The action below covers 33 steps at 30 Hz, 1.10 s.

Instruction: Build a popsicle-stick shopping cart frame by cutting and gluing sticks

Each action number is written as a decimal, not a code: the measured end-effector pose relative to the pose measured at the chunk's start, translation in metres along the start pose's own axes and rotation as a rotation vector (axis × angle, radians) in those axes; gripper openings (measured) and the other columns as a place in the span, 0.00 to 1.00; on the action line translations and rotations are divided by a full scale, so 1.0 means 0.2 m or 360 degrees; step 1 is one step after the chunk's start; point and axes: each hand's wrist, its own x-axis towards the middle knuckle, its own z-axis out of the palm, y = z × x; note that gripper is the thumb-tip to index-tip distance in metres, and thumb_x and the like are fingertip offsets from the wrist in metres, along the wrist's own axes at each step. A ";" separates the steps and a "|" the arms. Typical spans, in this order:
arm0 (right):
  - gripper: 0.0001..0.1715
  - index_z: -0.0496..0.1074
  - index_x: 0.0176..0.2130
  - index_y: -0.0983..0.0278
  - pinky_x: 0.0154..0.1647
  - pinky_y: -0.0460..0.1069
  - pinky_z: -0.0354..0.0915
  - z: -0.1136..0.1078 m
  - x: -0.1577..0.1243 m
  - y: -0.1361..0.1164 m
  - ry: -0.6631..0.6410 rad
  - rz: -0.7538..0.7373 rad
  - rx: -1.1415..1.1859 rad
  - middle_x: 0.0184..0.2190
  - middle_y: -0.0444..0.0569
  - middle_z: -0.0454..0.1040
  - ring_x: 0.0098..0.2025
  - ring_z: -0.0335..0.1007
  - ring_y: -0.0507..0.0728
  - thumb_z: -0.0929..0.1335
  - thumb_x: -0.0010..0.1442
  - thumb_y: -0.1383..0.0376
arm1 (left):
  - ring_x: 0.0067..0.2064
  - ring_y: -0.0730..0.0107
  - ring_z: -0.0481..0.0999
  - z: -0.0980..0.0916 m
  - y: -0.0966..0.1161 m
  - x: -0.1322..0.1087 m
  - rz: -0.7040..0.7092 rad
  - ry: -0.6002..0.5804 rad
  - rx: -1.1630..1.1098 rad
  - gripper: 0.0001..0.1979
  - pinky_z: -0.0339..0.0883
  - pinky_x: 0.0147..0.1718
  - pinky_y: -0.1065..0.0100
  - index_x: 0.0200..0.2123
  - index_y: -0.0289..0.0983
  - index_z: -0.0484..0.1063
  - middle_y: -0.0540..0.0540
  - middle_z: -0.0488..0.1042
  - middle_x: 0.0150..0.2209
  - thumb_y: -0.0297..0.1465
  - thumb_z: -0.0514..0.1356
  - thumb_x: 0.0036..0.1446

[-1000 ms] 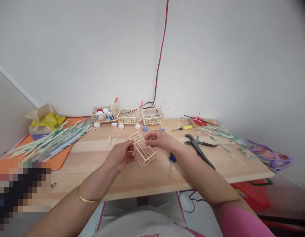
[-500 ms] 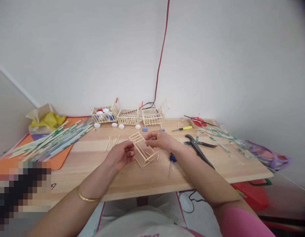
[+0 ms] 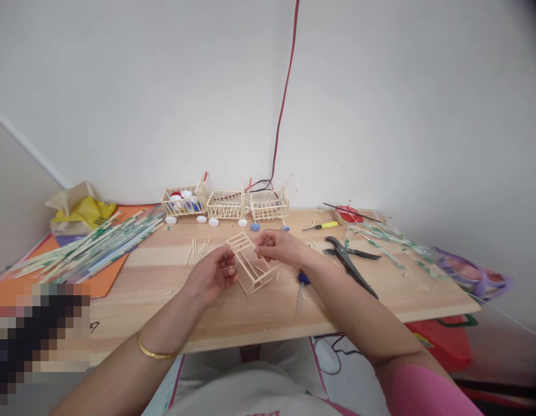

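A small box-shaped frame of thin wooden sticks [image 3: 247, 263] is held tilted above the wooden table. My left hand [image 3: 213, 274] grips its left upper edge between thumb and fingertips, with the other fingers curled. At its right upper edge my right hand [image 3: 279, 247] is closed, thumb and fingers pinched on the frame. Just below my right wrist lies a screwdriver with a blue handle [image 3: 303, 278]. Short cut sticks [image 3: 198, 249] are spread to the left of the frame, and a few loose pieces lie around it.
Along the wall stand three little stick carts [image 3: 268, 205] on bottle-cap wheels. Long sticks [image 3: 99, 242] lie on orange board at left. Black pliers [image 3: 348, 260], a yellow-handled screwdriver [image 3: 322, 226], a red bowl [image 3: 349, 215] and plastic wrappers [image 3: 389, 242] are at right.
Almost nothing differs. Both hands keep their grip on the stick frame, which has tilted very slightly.
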 end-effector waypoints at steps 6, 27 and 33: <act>0.10 0.67 0.30 0.65 0.25 0.43 0.57 0.00 -0.01 -0.03 0.0024 -0.0026 -0.0117 0.21 0.42 0.69 0.24 0.63 0.48 0.67 0.54 0.60 | 0.16 0.81 0.63 0.00 -0.01 0.00 0.0066 0.0073 0.0100 0.07 0.63 0.15 0.74 0.28 0.32 0.68 0.52 0.66 0.22 0.31 0.59 0.52; 0.04 0.75 0.33 0.66 0.38 0.48 0.59 0.08 0.05 -0.16 0.0196 -0.0970 -0.1358 0.32 0.50 0.72 0.37 0.67 0.55 0.69 0.53 0.71 | 0.17 0.79 0.64 0.00 0.00 -0.01 0.0034 0.0051 0.0038 0.10 0.62 0.15 0.73 0.26 0.32 0.68 0.50 0.67 0.22 0.31 0.56 0.57; 0.04 0.75 0.31 0.65 0.37 0.47 0.59 0.08 0.07 -0.13 0.0187 -0.1027 -0.1299 0.30 0.49 0.72 0.35 0.67 0.54 0.68 0.56 0.70 | 0.16 0.78 0.64 -0.02 0.00 0.00 0.0028 0.0066 0.0034 0.10 0.63 0.15 0.73 0.26 0.32 0.68 0.50 0.68 0.22 0.31 0.56 0.57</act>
